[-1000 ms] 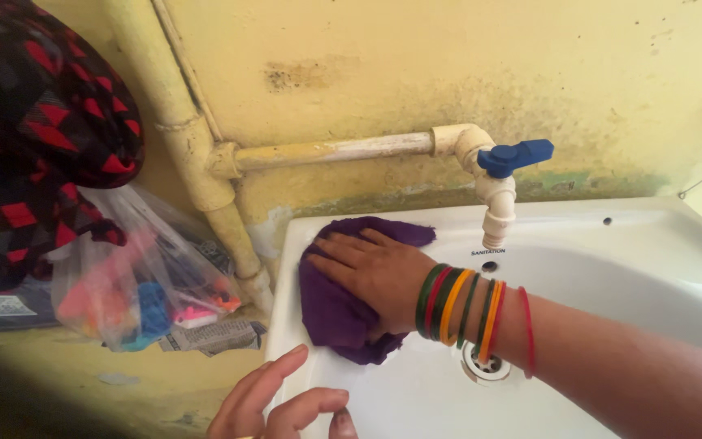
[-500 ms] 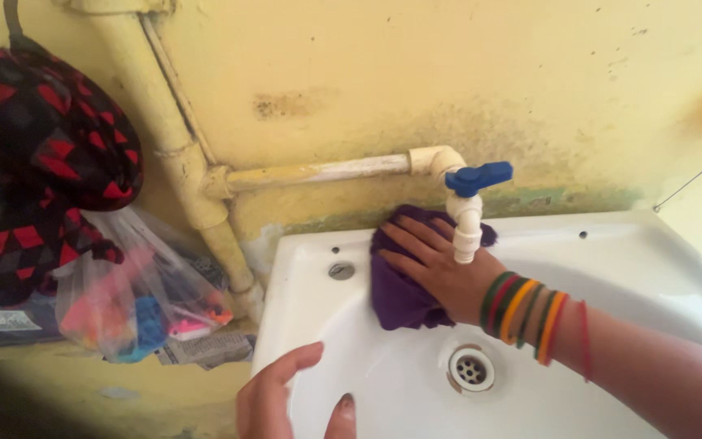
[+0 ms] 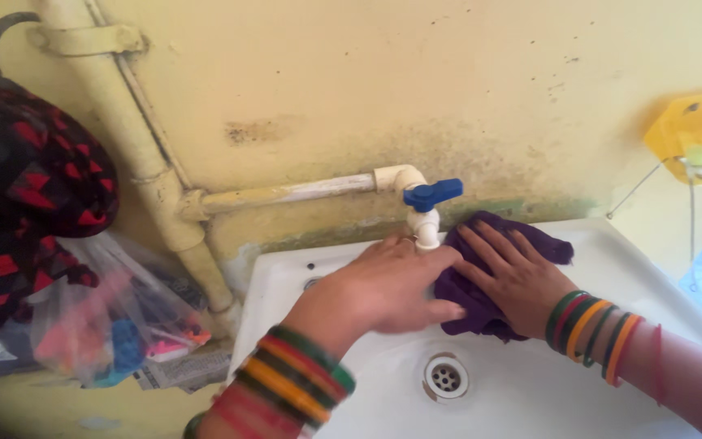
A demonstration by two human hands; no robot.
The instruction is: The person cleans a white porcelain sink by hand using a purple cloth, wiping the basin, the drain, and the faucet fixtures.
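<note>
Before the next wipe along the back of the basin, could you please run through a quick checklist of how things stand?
1. Right hand flat on the purple cloth: ok.
2. Cloth lying on the white basin's back ledge, right of the tap: ok.
3. Left hand at the tap's base, beside the cloth: ok; whether its grip closes on the tap: cannot tell.
4. Water running from the spout: none visible, ok.
5. Drain uncovered: ok.
6. Blue tap handle fully shut: cannot tell.
</note>
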